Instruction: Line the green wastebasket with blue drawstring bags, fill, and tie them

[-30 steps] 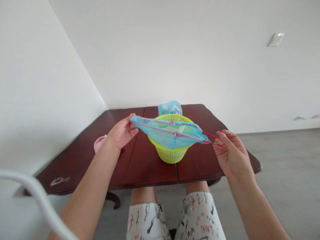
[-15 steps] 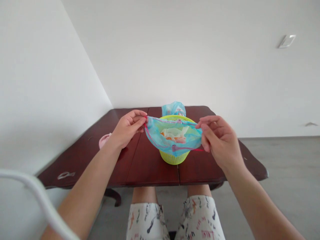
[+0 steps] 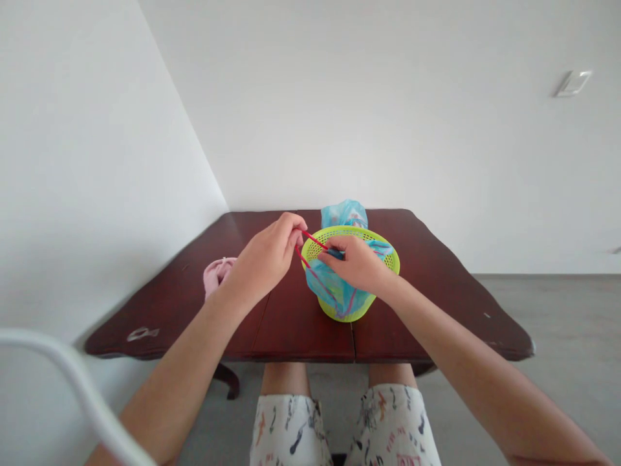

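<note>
Smooth white walls meet behind a glossy dark-red wooden table with wavy edges. At the frame's centre, a translucent blue plastic drawstring bag, thin and crinkled, lies across the mouth of a round, perforated yellow-green plastic basket. The left hand pinches its red drawstring, drawn straight; the right hand grips bunched film at the bag's neck. A second blue bag stands behind; soft pink fabric lies left of centre.

I log 1 head view: soft, even light; left wall darker low down; wall switch smeared; white cable out of focus.
</note>
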Demonstrator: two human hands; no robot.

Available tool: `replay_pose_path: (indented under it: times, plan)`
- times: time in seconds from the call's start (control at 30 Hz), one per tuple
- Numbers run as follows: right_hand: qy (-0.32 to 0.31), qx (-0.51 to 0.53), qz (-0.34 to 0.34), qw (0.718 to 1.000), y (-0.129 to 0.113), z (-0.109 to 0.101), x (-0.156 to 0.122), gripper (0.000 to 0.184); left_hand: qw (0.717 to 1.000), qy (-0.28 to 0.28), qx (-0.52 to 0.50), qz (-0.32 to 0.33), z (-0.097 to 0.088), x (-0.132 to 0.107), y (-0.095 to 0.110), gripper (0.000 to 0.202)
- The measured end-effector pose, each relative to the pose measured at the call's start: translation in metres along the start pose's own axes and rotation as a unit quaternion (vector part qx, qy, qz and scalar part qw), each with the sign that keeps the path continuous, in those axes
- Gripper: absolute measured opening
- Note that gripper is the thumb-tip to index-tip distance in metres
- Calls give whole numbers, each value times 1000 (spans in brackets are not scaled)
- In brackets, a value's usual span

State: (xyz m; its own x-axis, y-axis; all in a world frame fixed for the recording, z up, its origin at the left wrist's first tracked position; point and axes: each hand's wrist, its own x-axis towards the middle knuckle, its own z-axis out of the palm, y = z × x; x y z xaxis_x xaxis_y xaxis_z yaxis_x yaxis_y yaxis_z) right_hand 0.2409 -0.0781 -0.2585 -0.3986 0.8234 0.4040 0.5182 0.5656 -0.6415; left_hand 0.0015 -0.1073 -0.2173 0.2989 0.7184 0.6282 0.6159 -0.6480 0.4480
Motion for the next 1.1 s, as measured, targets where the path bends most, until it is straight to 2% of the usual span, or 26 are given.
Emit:
replay_pose_path:
  times: [0.1, 0.2, 0.23, 0.27, 0.33, 0.4, 0.47, 0.57, 0.63, 0.73, 0.83, 0.9, 0.97, 1.03, 1.1]
  plan:
    - [-36, -62, 10, 997, 10, -4, 0, 17, 985, 56, -156, -43, 0, 0, -7, 6]
    - [-27, -89, 23, 995, 17, -4, -4, 6, 929, 87, -347, -96, 1, 4, -15, 18]
    - [-11, -89, 26, 996, 19, -4, -5, 10, 911, 100, -386, -103, 0, 7, -17, 24]
    - [9, -81, 28, 996, 20, -5, -7, 22, 899, 115, -410, -106, -2, 9, -19, 31]
    - [72, -39, 33, 996, 20, -8, -12, 47, 890, 130, -422, -112, -8, 11, -22, 43]
    - [147, 24, 33, 988, 16, -18, -18, 55, 903, 85, -392, -152, -17, 10, -27, 55]
    - [206, 81, 29, 975, 9, -36, -26, 50, 917, -20, -332, -219, -28, 4, -34, 63]
    - [193, 46, 18, 980, -4, -71, -47, 35, 909, -176, -242, -291, -47, -11, -50, 49]
    - [165, -40, -3, 986, -10, -93, -67, 28, 908, -212, -209, -295, -60, -23, -60, 44]
    - [164, -135, -42, 976, -13, -113, -98, 27, 923, -171, -209, -274, -71, -35, -65, 50]
    - [187, -139, -41, 972, -13, -116, -116, 23, 940, -80, -237, -231, -67, -35, -51, 52]
    - [220, -123, -36, 967, -17, -115, -118, 20, 943, 4, -277, -186, -55, -26, -32, 52]
    - [256, -119, -53, 958, -24, -114, -112, 19, 925, 71, -342, -148, -36, -12, -8, 52]
    - [268, -129, -90, 951, -35, -114, -102, 17, 907, 84, -395, -120, -13, 5, 16, 46]
    - [252, -134, -132, 949, -46, -114, -89, 15, 907, 64, -407, -86, 11, 22, 36, 41]
